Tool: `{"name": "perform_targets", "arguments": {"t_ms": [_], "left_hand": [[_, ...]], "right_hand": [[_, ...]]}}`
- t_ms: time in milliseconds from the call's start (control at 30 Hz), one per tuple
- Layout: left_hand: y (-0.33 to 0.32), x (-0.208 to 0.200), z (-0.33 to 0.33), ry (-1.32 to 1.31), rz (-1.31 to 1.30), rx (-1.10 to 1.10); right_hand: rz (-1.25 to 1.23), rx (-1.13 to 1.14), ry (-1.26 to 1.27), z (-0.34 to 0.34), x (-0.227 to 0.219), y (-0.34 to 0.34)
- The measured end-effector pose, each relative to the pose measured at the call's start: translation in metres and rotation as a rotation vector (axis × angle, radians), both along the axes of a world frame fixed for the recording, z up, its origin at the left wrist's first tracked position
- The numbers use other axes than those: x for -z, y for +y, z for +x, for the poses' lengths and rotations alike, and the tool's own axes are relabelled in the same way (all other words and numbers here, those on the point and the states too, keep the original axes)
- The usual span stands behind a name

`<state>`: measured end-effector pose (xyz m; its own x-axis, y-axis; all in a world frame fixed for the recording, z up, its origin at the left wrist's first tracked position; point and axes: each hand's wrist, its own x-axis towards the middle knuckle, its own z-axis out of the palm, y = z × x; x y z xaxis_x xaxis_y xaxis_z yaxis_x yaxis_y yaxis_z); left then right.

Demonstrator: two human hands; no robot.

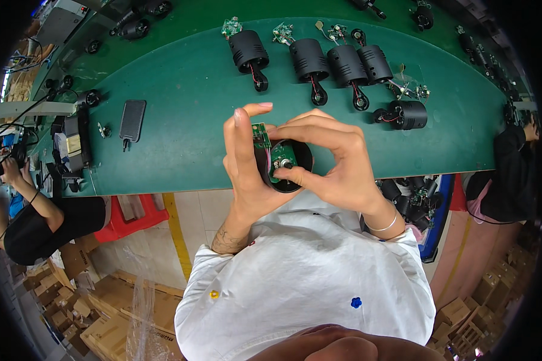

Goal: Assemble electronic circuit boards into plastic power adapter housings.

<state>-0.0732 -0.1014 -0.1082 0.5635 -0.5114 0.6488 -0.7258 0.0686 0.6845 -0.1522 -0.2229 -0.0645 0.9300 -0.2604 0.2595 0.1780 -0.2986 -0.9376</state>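
In front of my chest, at the bench edge, my left hand (242,157) is wrapped round a black cylindrical housing (309,160), its open end facing up. A green circuit board (285,151) sits inside the opening. Thumb and fingers of my right hand (342,153) pinch at this board and the rim, the thumb beside a small round part. A second, smaller green board (259,136) stands out at the left rim by my left fingers, with thin wires running down next to it. The lower part of the housing is hidden by my hands.
Several black housings (308,59) with wired boards and looped ends lie across the green bench (180,150). A dark flat rectangular device (132,120) lies to the left. Below the bench at right is a blue-edged bin (441,207) of parts. Co-workers sit on both sides.
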Motion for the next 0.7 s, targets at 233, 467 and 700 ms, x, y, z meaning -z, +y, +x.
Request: {"name": "perform_targets", "arguments": {"t_ms": [233,467,700], "left_hand": [[-0.003,-0.012,-0.004,0.036,-0.033,-0.023],[-0.002,-0.015,-0.006,0.106,-0.030,-0.002],[-0.003,-0.009,-0.010,0.171,-0.037,0.108]], "right_hand": [[0.512,-0.168,-0.049,0.002,0.008,-0.007],[0.774,-0.155,-0.057,0.000,0.006,-0.005],[0.504,-0.084,-0.085,0.002,0.001,-0.009]]}}
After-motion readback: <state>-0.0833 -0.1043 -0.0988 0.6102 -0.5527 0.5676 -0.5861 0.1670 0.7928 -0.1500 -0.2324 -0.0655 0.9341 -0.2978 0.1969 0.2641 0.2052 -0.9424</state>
